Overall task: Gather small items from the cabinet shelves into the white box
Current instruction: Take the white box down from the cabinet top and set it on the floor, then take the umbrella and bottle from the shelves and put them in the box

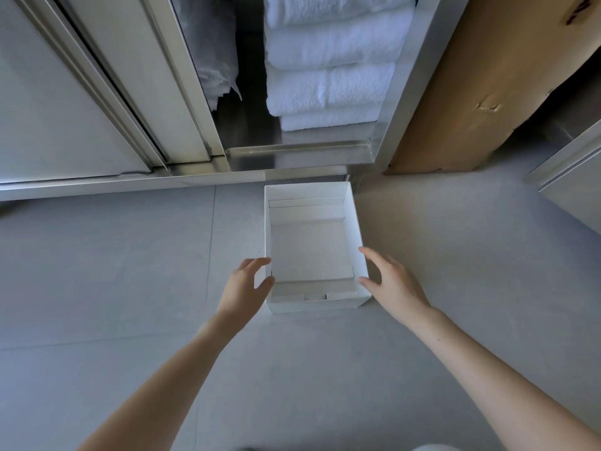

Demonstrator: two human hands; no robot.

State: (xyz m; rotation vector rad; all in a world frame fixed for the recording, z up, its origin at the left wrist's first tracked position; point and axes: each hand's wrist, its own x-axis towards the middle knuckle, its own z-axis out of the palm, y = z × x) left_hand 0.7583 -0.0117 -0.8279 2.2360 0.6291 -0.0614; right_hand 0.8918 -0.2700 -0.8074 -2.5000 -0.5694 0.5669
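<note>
– Progress so far?
– Basically zero. White box (355,222) sits on the floor (130,288), right in front of the open cabinet (413,92). Nothing in it except its own folded flaps, front & back.
– Hands?
– Both low, one each side of the box's near end. Left hand (247,283) is at the left wall, grip wide, fingers loosely curved, thumb tip at the near corner; can't tell if it's actually pressing. Right hand (392,281) is just beside the right wall, grip wide too, fingers spread, holding nothing.
– So no item picked?
– None. Neither hand carries anything.
– What's on the shelves?
– Only the lowest shelf is in view: stack of folded white towels (328,76) on the right, crumpled white cloth or plastic (211,60) to the left. No small items visible from this angle.
– Left to do?
– Everything, imo: reach to shelves, grab items, drop in box, repeat. Looks like the box-placing step only.
– Other stuff?
– Brown cardboard sheet (471,92) leaning right of the cabinet, apart from the box.
</note>
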